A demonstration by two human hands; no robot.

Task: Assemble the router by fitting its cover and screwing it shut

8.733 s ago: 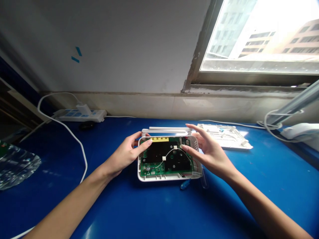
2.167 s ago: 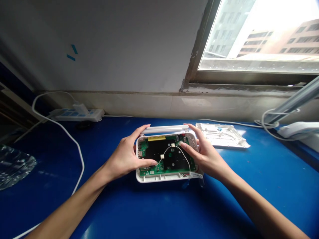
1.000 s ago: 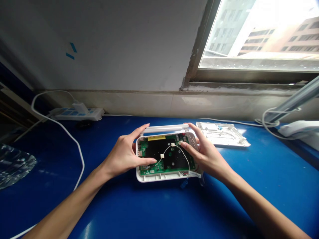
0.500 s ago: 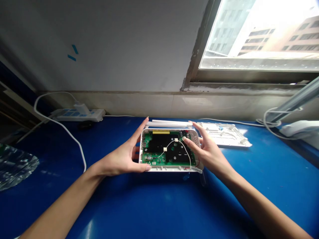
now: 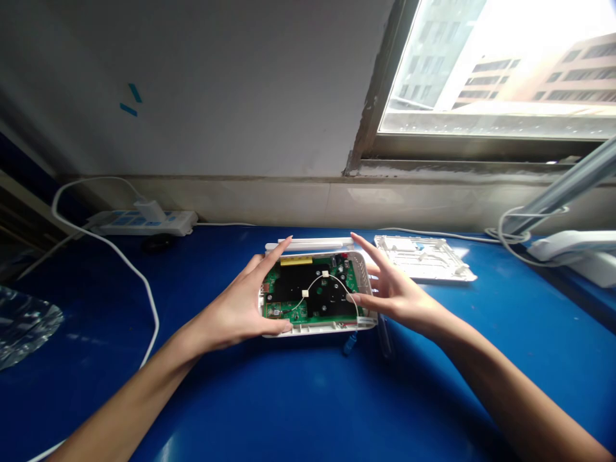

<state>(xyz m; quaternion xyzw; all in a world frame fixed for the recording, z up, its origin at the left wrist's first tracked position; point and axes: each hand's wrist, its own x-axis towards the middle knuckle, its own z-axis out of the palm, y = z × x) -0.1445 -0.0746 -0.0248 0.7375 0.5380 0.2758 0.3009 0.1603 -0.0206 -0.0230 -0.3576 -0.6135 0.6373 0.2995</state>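
- Your left hand (image 5: 231, 311) grips the left end of the open white casing (image 5: 312, 330), its fingers spread and its thumb pressing the near rim. That rim hold is a sound one, clear of the electronics.
- Your right hand (image 5: 402, 292) spans the right end, thumb reaching in over the black plate (image 5: 332, 301), close to the thin cable (image 5: 299, 303). Better to bear on the rim there, so nothing gets pressed or tugged.
- Your index fingertips reach the white antennas (image 5: 312, 245) along the far side; touch them lightly, without levering.
- The casing sits mid-bench (image 5: 298, 404), board side up; whether it rests or hovers, you can't tell.
- Mind the blue connector (image 5: 350, 344) just beside the near edge.
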